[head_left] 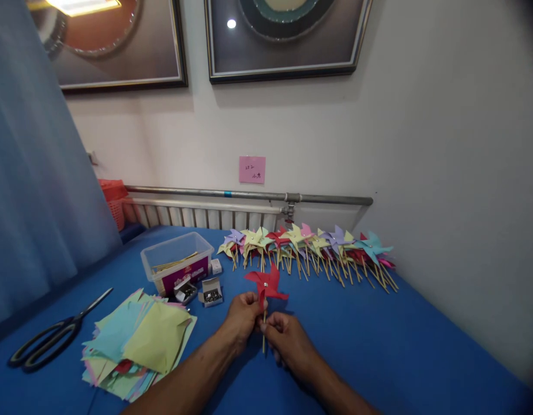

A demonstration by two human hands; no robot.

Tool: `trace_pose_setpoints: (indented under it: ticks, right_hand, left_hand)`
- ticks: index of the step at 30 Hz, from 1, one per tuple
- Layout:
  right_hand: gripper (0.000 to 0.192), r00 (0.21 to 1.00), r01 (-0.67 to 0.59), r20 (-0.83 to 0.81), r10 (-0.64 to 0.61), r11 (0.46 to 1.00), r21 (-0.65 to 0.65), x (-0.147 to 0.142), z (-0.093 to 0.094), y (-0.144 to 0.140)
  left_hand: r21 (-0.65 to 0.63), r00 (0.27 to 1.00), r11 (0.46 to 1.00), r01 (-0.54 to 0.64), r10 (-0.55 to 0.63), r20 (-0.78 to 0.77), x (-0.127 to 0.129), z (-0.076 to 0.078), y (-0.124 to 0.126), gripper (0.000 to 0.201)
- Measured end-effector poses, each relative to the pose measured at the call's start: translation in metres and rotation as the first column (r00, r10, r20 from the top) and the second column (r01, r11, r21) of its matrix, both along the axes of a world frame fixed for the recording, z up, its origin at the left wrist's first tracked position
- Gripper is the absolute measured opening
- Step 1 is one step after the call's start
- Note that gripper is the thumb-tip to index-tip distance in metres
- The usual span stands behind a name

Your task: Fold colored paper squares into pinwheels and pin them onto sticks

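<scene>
red pinwheel point(266, 285) in both hands point(243, 317) point(288, 340)

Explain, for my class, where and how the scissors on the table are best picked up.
Probably by the dark handle loops, coming from the near left: the scissors lie flat on the blue table, with those loops towards that side and the narrow blades pointing away.

A blue surface point(400, 357) spreads under the left grip point(243, 317). Left of that grip lie stacked paper sheets point(158, 340), then black-handled scissors point(54, 339); beyond it to the left, small boxes point(211, 283) and a clear tub point(191, 274); beyond to the right, a row of pinwheels point(297, 234).
</scene>
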State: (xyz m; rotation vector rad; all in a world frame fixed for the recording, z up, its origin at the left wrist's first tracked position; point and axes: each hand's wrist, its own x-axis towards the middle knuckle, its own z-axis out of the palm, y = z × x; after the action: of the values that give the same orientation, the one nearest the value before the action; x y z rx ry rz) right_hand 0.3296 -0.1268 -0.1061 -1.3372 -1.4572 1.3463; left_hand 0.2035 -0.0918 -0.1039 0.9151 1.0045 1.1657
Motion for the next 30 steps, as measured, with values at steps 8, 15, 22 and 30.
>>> trace_pose_setpoints:
  ticks: [8,15,22,30]
  right_hand:
    - [0.02,0.998,0.029,0.051,-0.026,0.998,-0.058,0.0016,0.0013,0.0033]
    - [0.017,0.997,0.041,0.073,-0.036,0.997,-0.065,0.003,0.0056,0.0039]
    - [0.016,0.998,0.024,0.058,-0.02,0.997,-0.069,0.0035,0.0068,0.0032]
    - [0.017,0.999,0.004,0.039,-0.002,0.998,-0.065,0.0024,0.0057,0.0031]
  left_hand:
    - [-0.029,0.994,0.999,0.042,-0.044,-0.1,-0.0005,0.0047,-0.0032,0.012]
    - [-0.068,0.976,0.993,0.095,-0.106,-0.19,-0.003,0.0083,-0.005,0.023]
    - [-0.046,0.973,0.995,0.093,-0.1,-0.209,-0.0019,0.0075,-0.0058,0.024]
    - [-0.055,0.968,0.993,0.109,-0.119,-0.22,-0.0025,0.0069,-0.0056,0.025]
